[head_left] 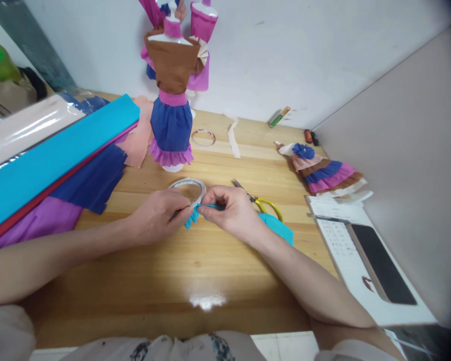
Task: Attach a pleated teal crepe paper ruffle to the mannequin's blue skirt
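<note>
Between my two hands is a narrow, gathered strip of turquoise crepe paper (192,217). My left hand (158,215) pinches its ruffled end between thumb and fingers. From the other side, my right hand (229,209) pinches the strip close by, with fingers curled. Just behind the fingertips a roll of white tape (199,186) rests on the table, partly covered by my left hand. Scissors with yellow handles (265,203) lie beyond my right hand. A larger turquoise piece (280,228) lies partly under my right wrist.
A small mannequin (174,70) in a paper dress stands at the back. Crepe paper rolls (60,160) pile up at left. At right lie a layered paper dress (323,170), a notebook (330,235) and a dark phone (383,263). A bangle (203,131) sits near the wall.
</note>
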A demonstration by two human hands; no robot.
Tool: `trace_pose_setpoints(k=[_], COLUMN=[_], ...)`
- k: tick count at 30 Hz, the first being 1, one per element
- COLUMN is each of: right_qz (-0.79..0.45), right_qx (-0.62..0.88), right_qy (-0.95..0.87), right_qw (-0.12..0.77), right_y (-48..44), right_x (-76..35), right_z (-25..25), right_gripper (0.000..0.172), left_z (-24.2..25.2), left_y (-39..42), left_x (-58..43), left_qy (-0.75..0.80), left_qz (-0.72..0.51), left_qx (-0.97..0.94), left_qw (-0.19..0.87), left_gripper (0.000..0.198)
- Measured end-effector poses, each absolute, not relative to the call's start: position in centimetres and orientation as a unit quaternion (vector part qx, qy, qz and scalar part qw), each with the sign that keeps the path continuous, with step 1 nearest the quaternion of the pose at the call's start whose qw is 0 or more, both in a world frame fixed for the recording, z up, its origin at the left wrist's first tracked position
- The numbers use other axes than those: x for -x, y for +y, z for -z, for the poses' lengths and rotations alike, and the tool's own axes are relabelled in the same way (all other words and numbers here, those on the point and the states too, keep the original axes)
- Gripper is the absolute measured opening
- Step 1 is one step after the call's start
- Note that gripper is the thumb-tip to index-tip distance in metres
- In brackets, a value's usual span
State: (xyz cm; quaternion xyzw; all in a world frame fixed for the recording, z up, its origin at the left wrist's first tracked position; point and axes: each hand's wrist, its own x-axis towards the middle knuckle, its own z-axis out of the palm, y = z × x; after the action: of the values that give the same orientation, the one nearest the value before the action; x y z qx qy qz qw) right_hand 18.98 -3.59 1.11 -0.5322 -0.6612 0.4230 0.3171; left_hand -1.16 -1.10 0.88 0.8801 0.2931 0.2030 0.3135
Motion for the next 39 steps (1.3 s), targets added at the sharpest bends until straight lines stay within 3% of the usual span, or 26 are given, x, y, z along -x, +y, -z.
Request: trace_pose_setpoints(k=[21,32,39], right_qz=[-0.471,-0.443,-0.403], right_qx=[0.493,0.509,0.546], right_qy=[-0.659,-0.671,-0.678], right_qw=[0.317,0.307,0.283], right_y=[-3.8,-3.5,-3.4], right_x=[-18.9,-19.2,-19.5], right_z=[-1.3,-1.3,-2.0], right_gripper=[0.008,0.019,0.008], left_z=[-0.8,-0.6,-0.6], left_y=[-1.1,-1.1,-1.2], left_x=[1.1,1.3,1.2], left_qy=[0.319,0.308,0.308], left_qz=[-0.206,-0.219,-0.223], left_qx=[-0.875,-0.879,-0.877], left_qw=[0.300,0.291,0.295], left_gripper=[0.037,0.036,0.033])
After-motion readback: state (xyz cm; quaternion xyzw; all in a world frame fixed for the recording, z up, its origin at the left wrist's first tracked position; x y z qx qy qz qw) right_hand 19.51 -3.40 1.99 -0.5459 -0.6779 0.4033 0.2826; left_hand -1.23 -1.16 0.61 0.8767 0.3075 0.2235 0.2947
